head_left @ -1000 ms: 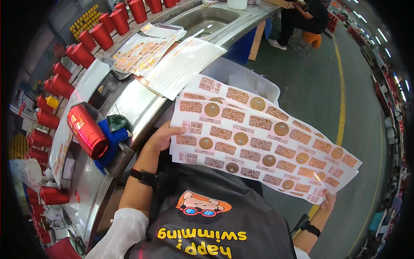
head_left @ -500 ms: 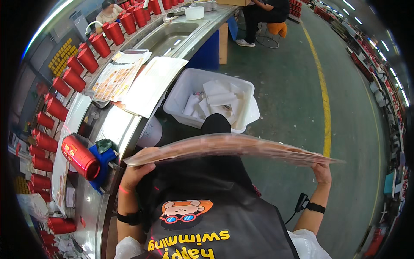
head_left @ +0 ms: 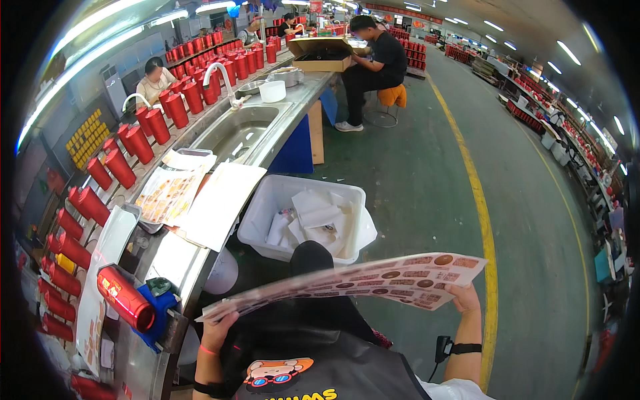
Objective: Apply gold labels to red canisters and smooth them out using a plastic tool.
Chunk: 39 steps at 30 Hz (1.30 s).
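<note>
A wide printed sheet [head_left: 393, 283] with rows of brown and reddish patches spans the space in front of me, bowed and tilted up on its right. My left hand [head_left: 219, 329] grips its left end. On the right end, my right hand [head_left: 465, 298] closes round the lower edge. To the left, a red metal cylinder [head_left: 125, 298] lies on a blue cloth [head_left: 159, 317] at the bench edge. More printed sheets [head_left: 170, 195] and a pale blank sheet [head_left: 223, 203] lie on the metal bench [head_left: 175, 261].
A white plastic bin [head_left: 250, 230] with crumpled paper stands on the floor beyond the sheet. Several red cylinders [head_left: 120, 167] line the bench behind a sink [head_left: 237, 133]. A seated person [head_left: 380, 57] works at an open cardboard box [head_left: 323, 63]. A yellow line [head_left: 477, 193] runs along the floor.
The view has tilted up, showing more of the room. The sheet has turned from nearly edge-on to show its printed face, its right end raised. Both hands keep hold.
</note>
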Tool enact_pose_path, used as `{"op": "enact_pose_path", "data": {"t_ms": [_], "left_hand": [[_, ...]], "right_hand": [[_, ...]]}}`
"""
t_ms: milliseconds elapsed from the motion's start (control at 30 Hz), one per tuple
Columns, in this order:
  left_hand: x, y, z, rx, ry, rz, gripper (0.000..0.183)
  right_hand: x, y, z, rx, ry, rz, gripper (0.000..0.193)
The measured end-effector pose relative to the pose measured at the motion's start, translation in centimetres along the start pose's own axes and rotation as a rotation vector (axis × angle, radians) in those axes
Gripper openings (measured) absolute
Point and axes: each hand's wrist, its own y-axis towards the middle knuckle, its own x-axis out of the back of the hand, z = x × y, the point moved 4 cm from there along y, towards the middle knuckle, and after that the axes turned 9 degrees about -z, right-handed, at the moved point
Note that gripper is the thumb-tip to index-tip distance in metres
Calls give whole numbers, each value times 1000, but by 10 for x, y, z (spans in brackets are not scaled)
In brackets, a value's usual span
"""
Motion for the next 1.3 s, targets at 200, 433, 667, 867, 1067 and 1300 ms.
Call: {"op": "enact_pose_path", "data": {"t_ms": [200, 433, 667, 867, 1067, 1300], "left_hand": [[34, -2, 10, 111, 8, -16, 45], [27, -1, 25, 99, -117, -119, 42], [26, 11, 15, 133, -66, -123, 43], [47, 30, -7, 133, -74, -179, 38], [31, 17, -2, 192, 67, -107, 45], [42, 28, -32, 183, 35, -101, 36]], "right_hand": [[-24, 3, 10, 106, 21, 86, 54], [-32, 1, -6, -28, 104, 47, 56], [-36, 4, -9, -25, -1, -46, 48], [-44, 1, 1, 115, 80, 50, 48], [-54, 1, -18, -23, 20, -4, 48], [-56, 2, 1, 66, -77, 50, 49]]}}
